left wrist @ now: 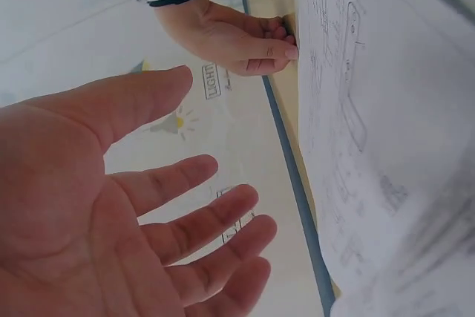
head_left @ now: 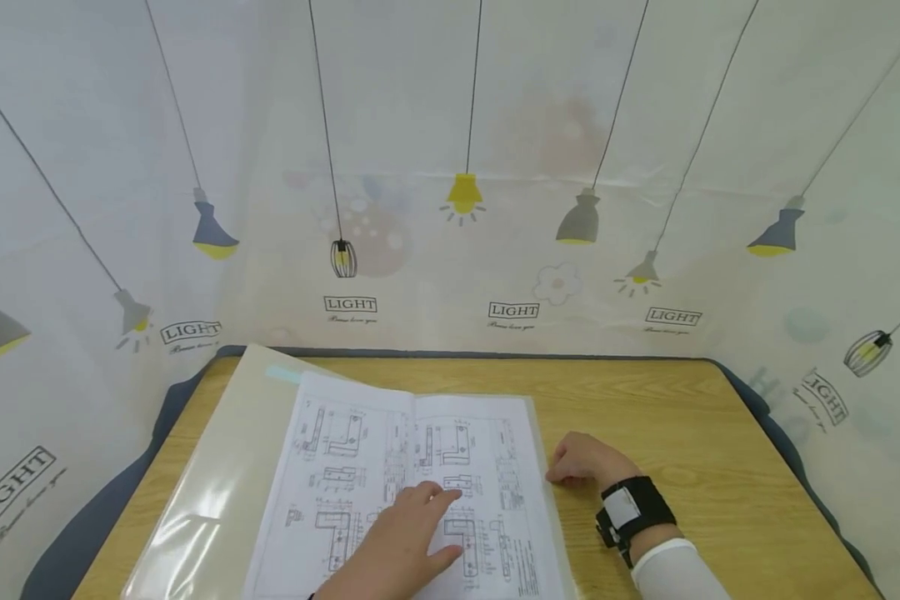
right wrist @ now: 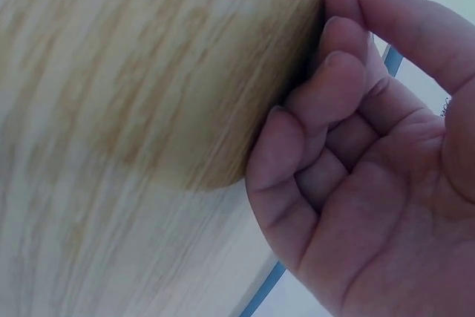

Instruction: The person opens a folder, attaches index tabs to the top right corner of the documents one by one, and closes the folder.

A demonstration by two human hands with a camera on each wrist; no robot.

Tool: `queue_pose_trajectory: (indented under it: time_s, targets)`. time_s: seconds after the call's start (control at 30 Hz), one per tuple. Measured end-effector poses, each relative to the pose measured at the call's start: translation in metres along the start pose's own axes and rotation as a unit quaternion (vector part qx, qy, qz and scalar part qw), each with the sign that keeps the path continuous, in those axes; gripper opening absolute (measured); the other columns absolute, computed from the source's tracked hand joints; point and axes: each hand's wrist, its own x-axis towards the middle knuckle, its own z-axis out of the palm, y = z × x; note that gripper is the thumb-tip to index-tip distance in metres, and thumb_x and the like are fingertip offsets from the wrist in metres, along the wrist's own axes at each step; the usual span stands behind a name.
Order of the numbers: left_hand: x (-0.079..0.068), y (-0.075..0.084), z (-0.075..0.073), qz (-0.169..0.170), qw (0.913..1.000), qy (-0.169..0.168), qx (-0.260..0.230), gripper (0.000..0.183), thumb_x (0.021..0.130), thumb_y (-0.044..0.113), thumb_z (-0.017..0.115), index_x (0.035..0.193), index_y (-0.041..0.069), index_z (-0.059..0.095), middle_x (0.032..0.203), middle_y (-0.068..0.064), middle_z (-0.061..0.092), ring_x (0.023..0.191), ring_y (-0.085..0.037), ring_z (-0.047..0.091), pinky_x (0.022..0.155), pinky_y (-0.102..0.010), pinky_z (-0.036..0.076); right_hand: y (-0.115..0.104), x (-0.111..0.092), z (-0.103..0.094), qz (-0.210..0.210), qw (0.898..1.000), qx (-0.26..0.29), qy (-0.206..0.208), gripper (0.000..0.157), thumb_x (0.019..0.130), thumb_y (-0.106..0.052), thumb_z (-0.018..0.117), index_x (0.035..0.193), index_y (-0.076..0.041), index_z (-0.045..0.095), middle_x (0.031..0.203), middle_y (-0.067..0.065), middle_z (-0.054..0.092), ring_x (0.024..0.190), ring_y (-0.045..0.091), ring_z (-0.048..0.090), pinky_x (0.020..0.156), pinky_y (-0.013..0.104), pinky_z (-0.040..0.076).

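Observation:
A clear-sleeve folder (head_left: 221, 433) lies spread on the wooden table, its white pages (head_left: 521, 467) printed with technical drawings of L-shaped parts. My left hand (head_left: 401, 537) is over the lower middle of the pages in the head view. Its thumb and fingers are spread apart in the left wrist view, with nothing in the palm (left wrist: 67, 206). At the right edge of the right page, my right hand (head_left: 588, 458) pinches the border between thumb and forefinger. The other fingers (right wrist: 345, 76) curl in against the tabletop.
The wooden table (head_left: 645, 392) extends right of and behind the folder. A pale curtain (head_left: 435, 283) printed with hanging lamps and LIGHT labels surrounds the table on the far side and both flanks. A black strap with a small device (head_left: 630, 512) is on the right wrist.

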Motion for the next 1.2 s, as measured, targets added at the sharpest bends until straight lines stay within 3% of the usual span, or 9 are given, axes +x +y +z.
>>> queue_pose_trajectory:
  time_s: [0.17, 0.23, 0.37, 0.6, 0.73, 1.03, 1.2]
  targets:
    - [0.02, 0.01, -0.004, 0.036, 0.9971, 0.021, 0.064, 0.057, 0.083, 0.042, 0.069, 0.131, 0.016, 0.054, 0.12, -0.003, 0.058, 0.104, -0.02, 0.056, 0.079, -0.038, 0.051, 0.001, 0.0, 0.001, -0.006, 1.0, -0.006, 0.005, 0.02, 0.077, -0.018, 0.075, 0.064, -0.008, 0.065, 0.058, 0.001, 0.055, 0.055, 0.015, 0.05, 0.052, 0.024, 0.036]
    - [0.028, 0.011, -0.004, 0.04, 0.9961, 0.027, 0.074, 0.055, 0.082, 0.041, 0.071, 0.129, 0.015, 0.056, 0.116, -0.003, 0.059, 0.099, -0.019, 0.056, 0.074, -0.035, 0.051, 0.001, 0.0, 0.001, -0.003, 1.0, -0.005, 0.006, 0.019, 0.077, -0.019, 0.075, 0.064, -0.008, 0.065, 0.058, 0.0, 0.055, 0.055, 0.015, 0.05, 0.052, 0.024, 0.036]
    - [0.041, 0.007, -0.002, 0.031, 0.9963, 0.008, 0.08, 0.055, 0.082, 0.04, 0.071, 0.128, 0.015, 0.056, 0.112, -0.003, 0.059, 0.096, -0.018, 0.055, 0.072, -0.034, 0.05, 0.001, 0.0, 0.0, -0.001, 1.0, -0.001, 0.003, 0.018, 0.077, -0.019, 0.075, 0.066, -0.009, 0.065, 0.058, 0.0, 0.055, 0.055, 0.014, 0.05, 0.053, 0.024, 0.037]
    - [0.056, -0.024, 0.011, -0.008, 0.9979, 0.004, 0.064, 0.059, 0.08, 0.041, 0.073, 0.129, 0.014, 0.054, 0.116, -0.006, 0.054, 0.097, -0.019, 0.05, 0.076, -0.037, 0.049, -0.002, -0.001, -0.003, 0.004, 1.0, 0.004, -0.006, 0.016, 0.077, -0.018, 0.075, 0.067, -0.008, 0.066, 0.06, 0.001, 0.057, 0.056, 0.015, 0.051, 0.053, 0.024, 0.037]
    - [0.062, -0.042, 0.018, -0.031, 0.9957, 0.0, 0.087, 0.066, 0.075, 0.045, 0.075, 0.127, 0.012, 0.052, 0.113, -0.006, 0.049, 0.094, -0.019, 0.044, 0.074, -0.037, 0.046, -0.001, 0.0, -0.004, 0.007, 1.0, 0.0, -0.01, 0.016, 0.077, -0.018, 0.075, 0.067, -0.008, 0.066, 0.06, 0.0, 0.057, 0.057, 0.014, 0.052, 0.053, 0.024, 0.038]
    - [0.061, -0.063, 0.019, -0.09, 0.9899, -0.002, 0.11, 0.082, 0.067, 0.058, 0.075, 0.125, 0.006, 0.051, 0.104, -0.01, 0.049, 0.087, -0.022, 0.041, 0.073, -0.04, 0.043, -0.001, 0.003, -0.003, 0.01, 1.0, 0.007, -0.014, 0.017, 0.077, -0.018, 0.075, 0.066, -0.008, 0.066, 0.059, 0.0, 0.055, 0.056, 0.014, 0.051, 0.053, 0.024, 0.037]
    - [0.06, -0.073, 0.021, -0.098, 0.9883, 0.001, 0.117, 0.08, 0.071, 0.061, 0.069, 0.123, 0.003, 0.051, 0.099, -0.011, 0.049, 0.084, -0.023, 0.044, 0.072, -0.038, 0.044, -0.001, 0.003, -0.003, 0.011, 1.0, 0.003, -0.013, 0.016, 0.077, -0.017, 0.075, 0.067, -0.008, 0.067, 0.06, 0.0, 0.057, 0.057, 0.014, 0.052, 0.053, 0.023, 0.037]
